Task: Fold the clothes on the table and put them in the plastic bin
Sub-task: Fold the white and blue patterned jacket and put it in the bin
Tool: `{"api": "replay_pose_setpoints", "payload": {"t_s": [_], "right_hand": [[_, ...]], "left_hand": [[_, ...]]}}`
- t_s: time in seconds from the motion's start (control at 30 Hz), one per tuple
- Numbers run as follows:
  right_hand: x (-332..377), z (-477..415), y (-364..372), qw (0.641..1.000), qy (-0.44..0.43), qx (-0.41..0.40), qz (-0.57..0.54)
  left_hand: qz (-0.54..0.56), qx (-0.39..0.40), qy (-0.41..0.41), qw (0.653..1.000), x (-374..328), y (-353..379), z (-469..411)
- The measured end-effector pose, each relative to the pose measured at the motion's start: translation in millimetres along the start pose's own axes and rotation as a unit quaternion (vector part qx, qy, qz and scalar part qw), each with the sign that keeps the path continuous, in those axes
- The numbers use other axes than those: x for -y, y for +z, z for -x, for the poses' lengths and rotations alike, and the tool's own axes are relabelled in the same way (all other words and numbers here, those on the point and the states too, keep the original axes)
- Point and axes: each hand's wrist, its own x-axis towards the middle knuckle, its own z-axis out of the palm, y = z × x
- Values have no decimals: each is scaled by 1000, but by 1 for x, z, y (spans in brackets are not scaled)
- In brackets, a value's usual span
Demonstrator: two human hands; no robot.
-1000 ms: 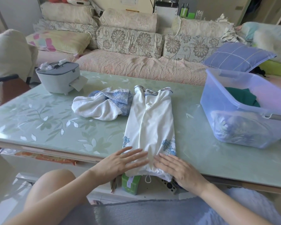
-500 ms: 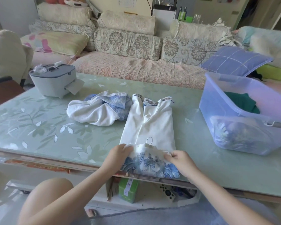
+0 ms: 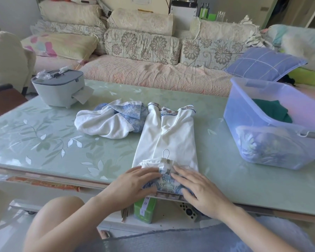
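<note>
Under both grips, at the near edge of the worktop (image 3: 62,142), lies the turned-up hem of the white garment (image 3: 167,135). The left grip (image 3: 135,180) and right grip (image 3: 198,188) lie side by side on it, fingers straight and apart, pressing and clamping nothing. The rest of the garment stretches away from them, collar at the far end.

This looks like the first cross fold being flattened. The next move seems to call for taking the folded end in both grips and carrying it further toward the collar, perhaps more than once, until the bundle suits the bin (image 3: 247,99), which stands well off beyond the right grip with clothes already inside. Beyond the left grip, a crumpled garment (image 3: 109,122) touches the first and is not yet folded.

Half a second ago both grips pinched the hem, lifting it over; now they rest flat on it.
</note>
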Motion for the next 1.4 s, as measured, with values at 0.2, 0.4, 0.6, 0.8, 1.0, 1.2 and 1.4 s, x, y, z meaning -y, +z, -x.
{"api": "replay_pose_setpoints", "payload": {"t_s": [0.2,0.4,0.6,0.8,1.0,1.2,1.4], "right_hand": [[-10,-6,-2,994,78,25,-70],[-16,-10,-13,991,105,1,-86],[-36,-6,-15,976,161,9,-150],[-38,-9,-12,959,157,-13,-236],[-32,-14,-10,929,206,-91,-295],[-39,-46,-19,881,330,-183,-285],[-35,-60,4,893,412,-140,-113]], "left_hand": [[39,8,-65,997,28,4,2],[5,-53,-42,998,39,3,4],[-19,-137,-35,990,48,-4,9],[10,-53,-36,998,33,-5,6],[107,-75,-49,990,38,4,-22],[229,-118,-305,917,37,-6,-69],[142,-105,-382,907,35,15,-76]]}}
